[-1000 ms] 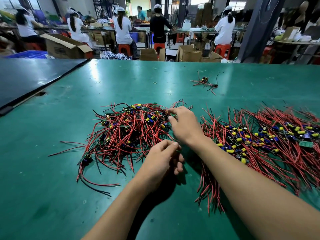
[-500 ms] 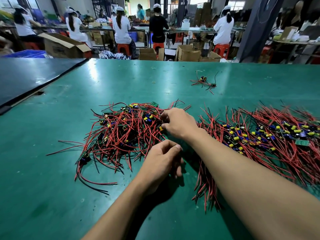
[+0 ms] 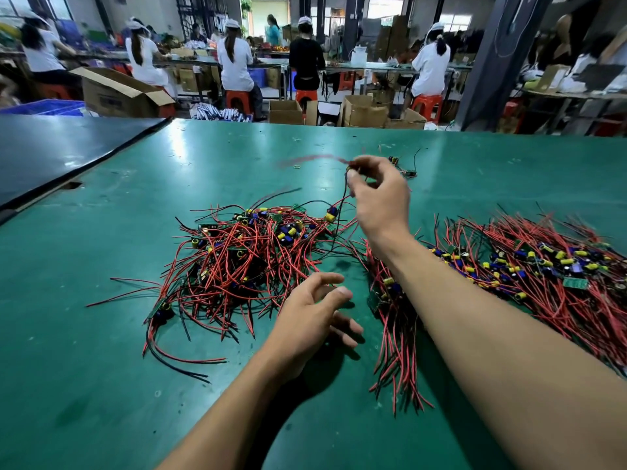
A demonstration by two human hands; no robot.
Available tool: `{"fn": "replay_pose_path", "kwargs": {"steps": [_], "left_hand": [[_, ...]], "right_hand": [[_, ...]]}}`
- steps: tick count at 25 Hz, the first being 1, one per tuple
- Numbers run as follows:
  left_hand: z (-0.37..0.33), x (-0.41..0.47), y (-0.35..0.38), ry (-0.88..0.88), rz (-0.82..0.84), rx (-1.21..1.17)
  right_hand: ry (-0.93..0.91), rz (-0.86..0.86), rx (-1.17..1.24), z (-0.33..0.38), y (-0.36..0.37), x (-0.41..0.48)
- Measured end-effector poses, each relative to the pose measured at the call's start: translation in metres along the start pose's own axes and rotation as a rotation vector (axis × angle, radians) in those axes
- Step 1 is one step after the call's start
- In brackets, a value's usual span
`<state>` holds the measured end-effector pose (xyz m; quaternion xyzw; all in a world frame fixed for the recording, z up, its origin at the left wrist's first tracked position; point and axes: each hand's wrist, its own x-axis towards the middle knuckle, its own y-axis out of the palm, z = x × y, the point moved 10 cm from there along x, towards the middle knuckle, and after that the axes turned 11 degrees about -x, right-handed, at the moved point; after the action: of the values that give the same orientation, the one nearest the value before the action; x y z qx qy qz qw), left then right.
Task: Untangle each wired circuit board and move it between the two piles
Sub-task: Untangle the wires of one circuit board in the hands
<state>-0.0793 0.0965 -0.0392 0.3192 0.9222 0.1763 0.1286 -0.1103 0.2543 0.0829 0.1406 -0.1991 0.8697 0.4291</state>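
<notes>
- One wired circuit board (image 3: 330,213) is held up by its leads: the red and black wires are pinched between the thumb and fingertips of the right hand (image 3: 376,195), above the far edge of the tangled pile (image 3: 244,252).
- The small board itself, with a blue and a yellow part on it, hangs just over that pile. It cannot be told whether its wires are fully free of the others.
- Some red wire ends near the pinch are blurred, so their exact position is not clear.
- The left hand (image 3: 312,320) is kept low over the green table (image 3: 101,368), between the two piles. Its fingers are loosely curled and nothing is held in them.
- On the right an ordered pile (image 3: 529,266) is seen, where the leads lie mostly in one direction. It is judged that finished boards are placed there.
- The ordered pile looks larger, so it is judged that more than half of the work is done. Many boards are left in the tangled pile.
- A small bunch (image 3: 407,169) of boards lies apart, beyond the right hand.
</notes>
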Motion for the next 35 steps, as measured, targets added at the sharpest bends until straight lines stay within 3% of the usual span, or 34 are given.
{"fn": "replay_pose_path", "kwargs": {"steps": [4,8,15,19,21,23,26,31,35], "left_hand": [[0.000,0.002,-0.002,0.005,-0.014,-0.032],[0.001,0.001,-0.003,-0.001,-0.020,-0.033],[0.001,0.000,-0.001,-0.020,0.007,0.021],[0.002,0.002,-0.003,-0.011,0.008,0.081],[0.002,0.003,-0.004,-0.004,0.010,0.083],[0.002,0.003,-0.004,0.004,0.007,0.049],[0.002,0.003,-0.002,0.012,-0.019,-0.058],[0.001,0.005,0.002,0.014,0.000,-0.129],[0.003,0.007,-0.004,-0.006,-0.016,-0.157]], "right_hand": [[0.397,0.139,0.744,-0.012,0.006,0.003],[0.610,0.257,1.008,-0.018,0.018,-0.010],[0.570,0.184,1.146,-0.003,-0.006,0.001],[0.452,0.343,1.299,0.033,-0.015,0.005],[0.394,0.520,1.115,0.042,-0.007,-0.012],[0.334,0.658,0.709,0.027,0.007,-0.041],[0.262,0.726,0.242,-0.017,0.020,-0.093],[0.169,0.537,0.062,-0.053,-0.003,-0.113],[0.147,0.503,0.006,-0.057,-0.011,-0.113]]}}
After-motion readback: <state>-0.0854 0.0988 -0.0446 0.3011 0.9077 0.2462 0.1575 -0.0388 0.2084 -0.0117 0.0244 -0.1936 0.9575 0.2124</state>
